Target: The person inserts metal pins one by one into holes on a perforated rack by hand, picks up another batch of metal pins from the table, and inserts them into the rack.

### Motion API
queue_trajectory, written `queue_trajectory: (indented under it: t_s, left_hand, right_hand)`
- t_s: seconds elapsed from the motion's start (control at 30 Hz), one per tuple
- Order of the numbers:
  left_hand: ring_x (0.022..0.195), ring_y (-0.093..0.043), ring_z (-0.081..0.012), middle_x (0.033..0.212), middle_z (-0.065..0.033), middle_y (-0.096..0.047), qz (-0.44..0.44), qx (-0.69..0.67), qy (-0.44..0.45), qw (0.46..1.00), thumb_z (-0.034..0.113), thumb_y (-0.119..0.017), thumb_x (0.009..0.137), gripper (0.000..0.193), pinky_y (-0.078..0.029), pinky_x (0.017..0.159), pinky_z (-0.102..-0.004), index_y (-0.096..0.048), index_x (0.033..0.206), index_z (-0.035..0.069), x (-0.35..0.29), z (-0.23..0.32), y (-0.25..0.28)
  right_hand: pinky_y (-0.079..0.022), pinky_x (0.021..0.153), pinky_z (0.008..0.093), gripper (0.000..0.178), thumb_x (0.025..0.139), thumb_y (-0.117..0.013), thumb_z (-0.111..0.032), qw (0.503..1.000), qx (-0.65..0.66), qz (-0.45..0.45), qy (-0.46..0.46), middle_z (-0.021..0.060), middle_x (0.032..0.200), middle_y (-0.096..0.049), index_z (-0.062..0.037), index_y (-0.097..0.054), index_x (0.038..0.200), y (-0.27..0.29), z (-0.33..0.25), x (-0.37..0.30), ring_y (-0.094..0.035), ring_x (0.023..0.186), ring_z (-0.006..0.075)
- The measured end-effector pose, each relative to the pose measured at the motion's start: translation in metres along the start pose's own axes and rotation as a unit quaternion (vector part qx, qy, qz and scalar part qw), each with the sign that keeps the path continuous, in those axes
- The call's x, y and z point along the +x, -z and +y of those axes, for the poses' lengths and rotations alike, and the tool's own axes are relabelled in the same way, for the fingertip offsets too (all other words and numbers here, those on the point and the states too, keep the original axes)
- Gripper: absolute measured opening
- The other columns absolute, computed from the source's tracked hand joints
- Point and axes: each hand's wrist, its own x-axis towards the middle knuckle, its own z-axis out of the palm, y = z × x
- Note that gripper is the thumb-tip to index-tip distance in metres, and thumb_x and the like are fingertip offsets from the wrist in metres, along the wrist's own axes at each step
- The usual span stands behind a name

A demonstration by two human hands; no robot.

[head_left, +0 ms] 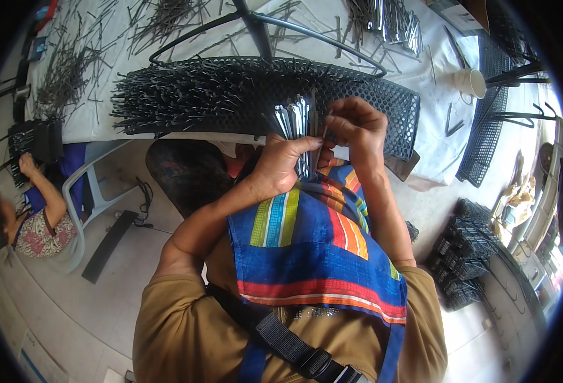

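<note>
My left hand (280,165) is closed round an upright bundle of thin metal strips (292,121), shiny and light at their upper ends. Just to its right, my right hand (361,127) pinches one slim metal strip (325,126) between thumb and fingers, close beside the bundle. Both hands are in front of a long black perforated rack (396,108). Dark metal strips (186,96) stand densely in the rack's left and middle part, while bare holes show toward its right end. The lower part of the bundle is partly covered by my left hand.
Loose strips (71,76) lie scattered over the white-covered table (96,131), with a shiny pile (393,25) at the far right. A pale cup (470,83) stands near more black racks (495,96). At left, another person (45,223) sits on a white chair (80,198).
</note>
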Motion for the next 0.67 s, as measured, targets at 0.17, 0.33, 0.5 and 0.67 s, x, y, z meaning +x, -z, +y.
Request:
queue_trajectory:
  t_s: [0.17,0.33,0.5,0.67]
  left_hand:
    - [0.073,-0.066,-0.02,0.087,-0.0126,-0.068,0.069,0.023,-0.014,0.997,-0.002,-0.058,0.084,0.021,-0.054,0.065,-0.0315,-0.062,0.105,0.0,-0.001,-0.002,0.004]
    - [0.072,-0.066,-0.0181,0.087,-0.0122,-0.069,0.041,0.086,-0.052,0.994,-0.002,-0.06,0.082,0.022,-0.052,0.061,-0.0292,-0.063,0.104,0.001,0.002,-0.005,0.005]
    - [0.07,-0.066,-0.0181,0.086,-0.0127,-0.069,0.063,0.079,-0.032,0.994,-0.001,-0.061,0.081,0.022,-0.051,0.059,-0.0288,-0.063,0.103,0.002,-0.001,-0.003,0.004]
    - [0.079,-0.067,-0.0208,0.093,-0.0129,-0.069,0.032,0.078,-0.007,0.996,0.002,-0.062,0.081,0.025,-0.052,0.066,-0.0304,-0.062,0.106,0.001,0.003,-0.005,0.017]
  right_hand:
    - [-0.035,0.043,0.0183,0.014,0.079,-0.064,0.009,0.968,0.045,0.177,0.175,0.0018,0.07,-0.061,-0.0016,-0.062,0.088,0.01,-0.011,0.01,-0.047,0.049,0.0049]
    - [-0.044,0.054,0.0193,0.009,0.079,-0.066,0.004,0.884,-0.189,0.238,0.355,0.0016,0.072,-0.063,-0.0025,-0.062,0.084,0.018,-0.004,0.023,-0.057,0.058,0.0065]
    - [-0.048,0.057,0.0266,0.012,0.073,-0.07,0.004,0.835,-0.345,0.186,0.386,0.0092,0.072,-0.062,-0.0041,-0.064,0.081,0.012,-0.007,0.025,-0.063,0.062,0.0187]
    - [-0.049,0.059,0.0277,0.013,0.074,-0.068,0.004,0.85,-0.319,0.211,0.362,0.0095,0.076,-0.064,-0.0051,-0.065,0.082,0.008,-0.011,0.019,-0.065,0.066,0.0202]
